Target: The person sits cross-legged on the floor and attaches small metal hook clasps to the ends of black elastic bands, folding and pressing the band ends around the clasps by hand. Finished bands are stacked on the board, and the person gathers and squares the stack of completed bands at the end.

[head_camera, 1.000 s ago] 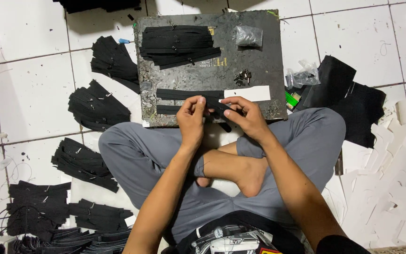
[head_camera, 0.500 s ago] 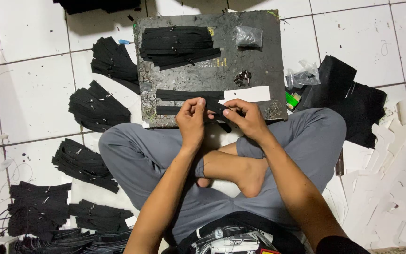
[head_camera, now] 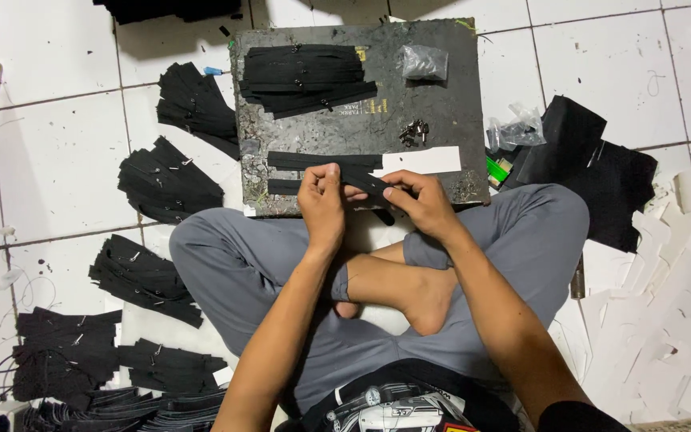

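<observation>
Bare board (head_camera: 441,120) between zipper stack (head_camera: 305,78), sliders (head_camera: 414,132)

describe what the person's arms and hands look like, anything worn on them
Both forearms are bare from elbow to wrist. The left hand and right hand wear no gloves, and no ring, watch or bracelet shows. A bit of black sleeve shows at the upper right arm.
</observation>
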